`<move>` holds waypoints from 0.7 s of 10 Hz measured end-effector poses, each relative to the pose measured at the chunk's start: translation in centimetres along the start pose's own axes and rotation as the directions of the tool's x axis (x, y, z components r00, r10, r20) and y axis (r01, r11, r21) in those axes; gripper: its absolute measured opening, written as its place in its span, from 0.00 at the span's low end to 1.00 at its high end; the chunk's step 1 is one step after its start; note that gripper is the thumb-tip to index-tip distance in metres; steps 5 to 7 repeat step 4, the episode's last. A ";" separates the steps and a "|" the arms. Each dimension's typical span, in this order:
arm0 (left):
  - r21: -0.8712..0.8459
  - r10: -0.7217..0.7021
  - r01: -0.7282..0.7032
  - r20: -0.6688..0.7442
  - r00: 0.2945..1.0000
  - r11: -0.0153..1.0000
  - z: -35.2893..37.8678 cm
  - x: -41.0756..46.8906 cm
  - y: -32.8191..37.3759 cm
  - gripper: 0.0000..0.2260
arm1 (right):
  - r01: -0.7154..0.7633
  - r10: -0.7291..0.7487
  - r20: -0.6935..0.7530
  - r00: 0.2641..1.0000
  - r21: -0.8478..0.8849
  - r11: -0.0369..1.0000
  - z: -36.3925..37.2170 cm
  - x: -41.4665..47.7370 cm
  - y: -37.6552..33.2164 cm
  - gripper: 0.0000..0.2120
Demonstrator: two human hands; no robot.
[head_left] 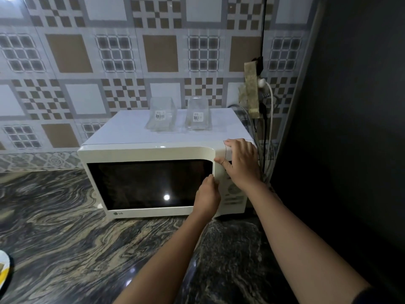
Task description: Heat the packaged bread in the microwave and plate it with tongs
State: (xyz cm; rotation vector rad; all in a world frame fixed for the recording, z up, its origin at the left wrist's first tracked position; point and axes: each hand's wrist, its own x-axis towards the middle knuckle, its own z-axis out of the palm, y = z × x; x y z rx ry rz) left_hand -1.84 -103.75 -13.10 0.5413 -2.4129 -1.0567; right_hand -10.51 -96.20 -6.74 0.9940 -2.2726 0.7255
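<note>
Two clear plastic containers stand side by side on the flat white top of the microwave (135,132), above the middle of the frame. The left container (161,116) is boxy and the right container (198,115) has rounder shoulders. Each carries a small barcode label, and both look empty, with the wall showing through them.

The microwave is a glossy cream box with rounded corners, sitting on a polished worktop (65,238) of dark stone with swirling pale veins. Its door (149,185) is closed. The window is black and reflective, with a bright spot of light on it, so what lies inside cannot be made out.

The left hand (207,196) is at the door's right edge, its fingers (211,179) curled in and gripping that edge. The right hand (242,162) rests on the upper right corner of the casing, above the control panel (234,194). Its fingers (235,143) are laid loosely over the top edge and its thumb points left across the front.

Glossy patterned tiles (109,51) of grey, white and brown squares fill the upper frame. At upper right a worn socket board (252,88) hangs with a white cable (270,102) plugged in. A white plate (3,262) with something yellow on it shows at the lower left edge.
</note>
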 end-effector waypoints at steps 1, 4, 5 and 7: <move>-0.015 0.019 -0.019 0.018 1.000 1.000 0.1 0.1 -0.4 0.07 | 0.012 -0.012 0.015 1.000 -0.015 1.000 0.0 -0.2 0.2 0.33; 0.028 -0.029 0.029 0.019 0.999 0.999 -0.1 -0.1 -0.2 0.08 | -0.012 0.014 0.035 0.999 -0.060 0.998 0.1 -1.3 -1.1 0.32; 0.028 -0.029 0.029 0.019 0.999 0.999 -0.1 -0.1 -0.2 0.08 | -0.012 0.014 0.035 0.999 -0.060 0.998 0.1 -1.3 -1.1 0.32; 0.028 -0.029 0.029 0.019 0.999 0.999 -0.1 -0.1 -0.2 0.08 | -0.012 0.014 0.035 0.999 -0.060 0.998 0.1 -1.3 -1.1 0.32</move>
